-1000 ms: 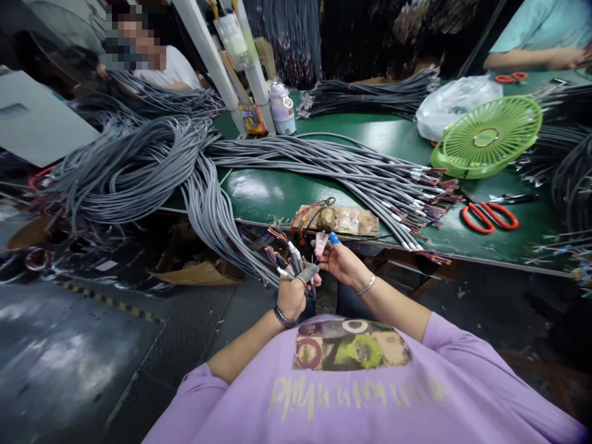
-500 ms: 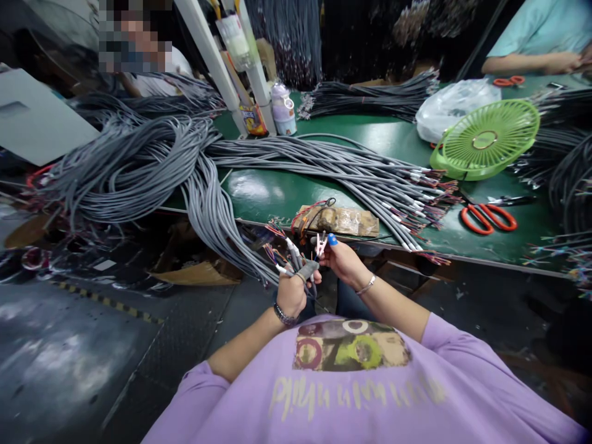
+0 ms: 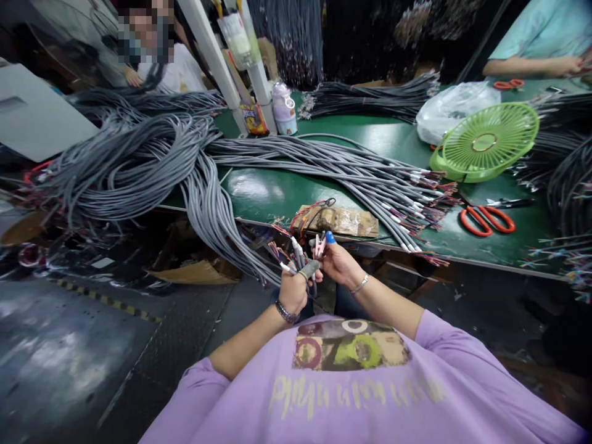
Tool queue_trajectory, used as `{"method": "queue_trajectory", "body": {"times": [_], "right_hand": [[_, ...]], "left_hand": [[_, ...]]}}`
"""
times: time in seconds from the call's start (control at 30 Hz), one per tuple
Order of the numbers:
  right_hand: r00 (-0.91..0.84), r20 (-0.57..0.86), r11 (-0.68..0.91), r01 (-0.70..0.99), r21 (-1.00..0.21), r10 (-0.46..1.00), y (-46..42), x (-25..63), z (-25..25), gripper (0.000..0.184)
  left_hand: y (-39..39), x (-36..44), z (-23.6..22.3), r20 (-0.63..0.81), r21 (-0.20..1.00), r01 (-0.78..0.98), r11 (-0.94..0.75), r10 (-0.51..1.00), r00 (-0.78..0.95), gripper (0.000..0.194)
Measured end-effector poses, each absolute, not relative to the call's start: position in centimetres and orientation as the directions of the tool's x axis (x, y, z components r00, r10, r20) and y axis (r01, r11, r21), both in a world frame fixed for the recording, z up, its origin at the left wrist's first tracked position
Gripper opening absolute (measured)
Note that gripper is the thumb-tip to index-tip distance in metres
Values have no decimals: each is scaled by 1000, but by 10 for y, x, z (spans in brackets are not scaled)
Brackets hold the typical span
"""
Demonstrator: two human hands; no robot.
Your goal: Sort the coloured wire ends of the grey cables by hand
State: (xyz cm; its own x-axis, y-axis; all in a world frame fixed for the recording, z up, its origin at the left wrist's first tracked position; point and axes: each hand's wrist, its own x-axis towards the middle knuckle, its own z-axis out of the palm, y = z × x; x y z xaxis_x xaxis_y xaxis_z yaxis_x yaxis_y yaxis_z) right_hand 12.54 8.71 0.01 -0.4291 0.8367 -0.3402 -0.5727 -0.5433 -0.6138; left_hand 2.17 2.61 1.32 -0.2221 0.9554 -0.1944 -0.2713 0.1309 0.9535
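Note:
My left hand (image 3: 293,292), its thumb in a grey cover, is closed around the ends of several grey cables (image 3: 252,254). White sleeves and thin coloured wires (image 3: 276,250) stick out above the fist. Close beside it, my right hand (image 3: 341,264) pinches a small pink clip-like tool (image 3: 319,245); a blue cover is on one fingertip. The tool's tips are near the cable ends, but whether they grip a wire is too small to tell. Just beyond, a taped brown block (image 3: 342,221) with red and black leads lies at the bench edge.
More grey cables (image 3: 296,151) lie across the green bench (image 3: 259,191), coiled at left. To the right are red-handled scissors (image 3: 487,220), a green fan (image 3: 485,142) and a plastic bag (image 3: 456,108). A bottle (image 3: 283,110) stands by the post. Two people are across the bench.
My right hand and the pink tool have shifted slightly left, nearer the cable ends. My left hand keeps its hold. The person at the back left has moved a little to the right.

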Motion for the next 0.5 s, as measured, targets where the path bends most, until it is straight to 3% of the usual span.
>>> {"method": "queue_trajectory", "body": {"times": [0.2, 0.4, 0.5], "right_hand": [[-474, -298, -531, -494, -689, 828, 68, 144, -5, 48], [-398, -200, -344, -335, -877, 895, 54, 149, -1, 31], [-370, -165, -284, -296, -912, 914, 54, 148, 1, 30]], "left_hand": [[17, 17, 16, -165, 964, -240, 116, 967, -192, 22], [12, 15, 9, -107, 978, -195, 72, 979, -176, 25], [11, 14, 9, -109, 975, -210, 73, 980, -166, 24]]}}
